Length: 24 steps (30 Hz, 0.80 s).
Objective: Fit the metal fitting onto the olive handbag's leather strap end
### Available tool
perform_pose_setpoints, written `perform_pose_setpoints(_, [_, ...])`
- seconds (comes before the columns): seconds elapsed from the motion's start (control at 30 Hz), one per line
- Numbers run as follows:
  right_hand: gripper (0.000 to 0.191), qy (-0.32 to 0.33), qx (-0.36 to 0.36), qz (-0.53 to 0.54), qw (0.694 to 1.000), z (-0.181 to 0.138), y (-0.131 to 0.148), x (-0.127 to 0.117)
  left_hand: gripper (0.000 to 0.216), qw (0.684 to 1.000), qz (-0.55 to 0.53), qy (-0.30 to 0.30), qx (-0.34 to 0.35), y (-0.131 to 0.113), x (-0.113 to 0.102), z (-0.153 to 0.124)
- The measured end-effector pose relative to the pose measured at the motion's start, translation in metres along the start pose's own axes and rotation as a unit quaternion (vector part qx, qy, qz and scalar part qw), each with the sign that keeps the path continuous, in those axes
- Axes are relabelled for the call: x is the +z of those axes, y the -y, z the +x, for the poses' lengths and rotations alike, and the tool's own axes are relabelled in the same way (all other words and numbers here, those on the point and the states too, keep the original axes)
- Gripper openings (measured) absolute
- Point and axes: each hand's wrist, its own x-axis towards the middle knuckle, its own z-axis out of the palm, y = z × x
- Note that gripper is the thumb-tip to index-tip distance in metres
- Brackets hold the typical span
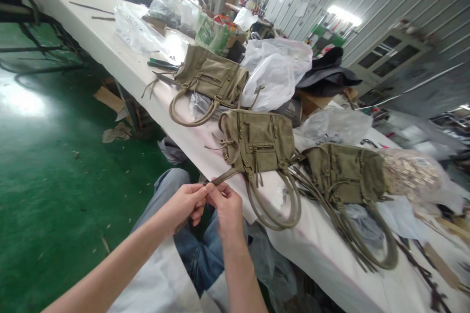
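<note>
Three olive handbags lie along a long white table (pixel 110 54). The middle handbag (pixel 259 144) sits at the table edge, and a thin olive strap (pixel 224 176) runs from it toward me. My left hand (pixel 185 204) and my right hand (pixel 227 208) meet fingertip to fingertip, both pinching the strap's near end just off the table edge, above my lap. The far handbag (pixel 211 78) lies to the upper left. The near-right handbag (pixel 345 173) has a bundle of loose straps (pixel 330 210) trailing off it.
Clear plastic bags (pixel 275 71) and clutter line the table's far side. A bag of small metal fittings (pixel 411 171) lies at right. Pliers with green handles (pixel 161 64) rest by the far handbag. The green floor (pixel 55 181) to the left holds cardboard scraps.
</note>
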Motion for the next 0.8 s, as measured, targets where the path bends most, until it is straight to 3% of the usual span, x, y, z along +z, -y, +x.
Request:
perform_pose_setpoints(0.1, [0.051,-0.014,-0.002,-0.018,1.0,0.0,0.003,0.002,0.057,1.0,0.019,-0.006,-0.004,0.0,-0.005,0.004])
perform_pose_setpoints(0.23, [0.058,0.079,0.058,-0.031,0.995,0.002,0.009,0.005,0.057,1.0,0.008,-0.003,-0.003,0.002,-0.004,0.006])
perform_pose_setpoints(0.47, [0.06,-0.002,-0.085,-0.126,0.988,0.012,0.005,0.004,0.059,0.998,0.02,-0.063,0.021,0.008,0.02,-0.002])
perform_pose_setpoints(0.7, [0.051,-0.004,-0.082,-0.109,0.991,0.012,0.012,0.005,0.054,0.987,0.001,-0.132,0.091,0.025,0.039,-0.01])
perform_pose_setpoints(0.8, [0.048,0.008,-0.046,-0.102,0.994,0.013,0.011,0.002,0.051,0.989,-0.046,-0.118,0.075,0.025,0.037,-0.01])
